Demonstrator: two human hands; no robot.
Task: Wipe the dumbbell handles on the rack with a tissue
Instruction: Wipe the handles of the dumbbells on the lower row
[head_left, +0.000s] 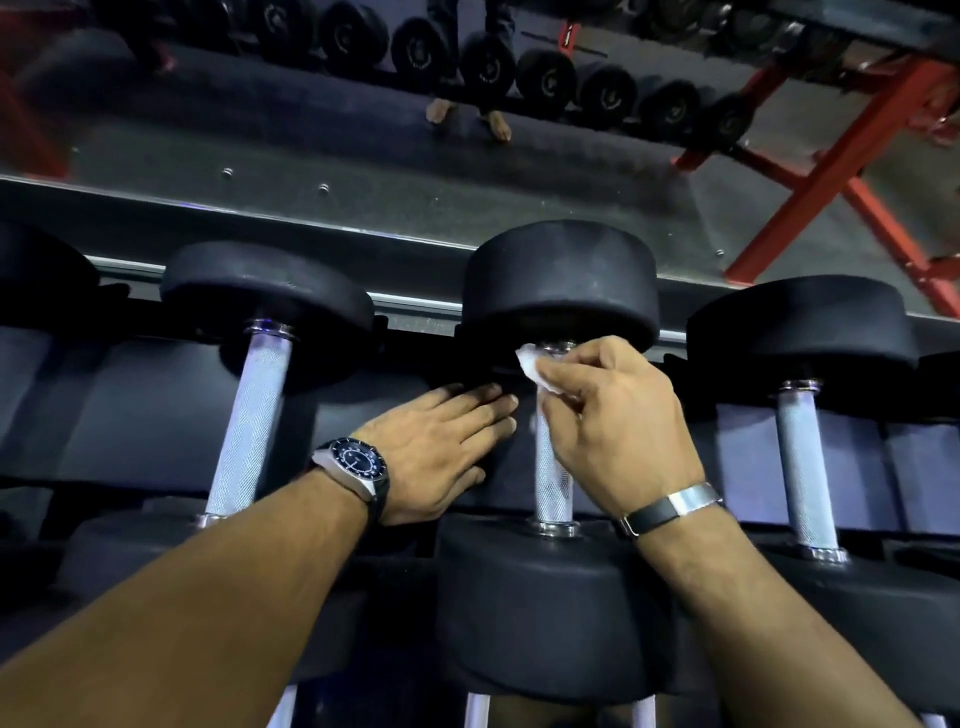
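1. Long black dumbbell rack (130, 415) with dark padded cradles, spanning the view from left edge to right edge, just below a mirrored wall panel (363, 171) that reflects a second row of round black weights and a red steel frame (831, 166).
2. Middle black rubber dumbbell (558, 280), thick round heads with a matte, slightly dusty skin; far head up near the mirror, near head low in the view; long axis running away from the viewer, almost straight up the picture.
3. Neighbouring dumbbell on the left (265, 291), same rubber heads, axis leaning a little rightward toward its far end; another on the right (800, 322), axis leaning slightly leftward toward its far end.
4. Silver knurled steel handle (551, 483) of the middle dumbbell, cylindrical, fine cross-hatched texture, polished collars at both ends; upper part hidden behind hand and paper.
5. Right hand (618, 415), fingers curled, pinching the tissue against the handle's far end, just under the far head; dark band with metal clasp on the wrist.
6. Left hand (441, 441), flat, fingers straight and together, resting on the dark cradle just left of the handle; black-dialled wristwatch (356, 460) on the wrist.
7. Crumpled white tissue (535, 366), soft and wrinkled, bunched at the handle's far collar.
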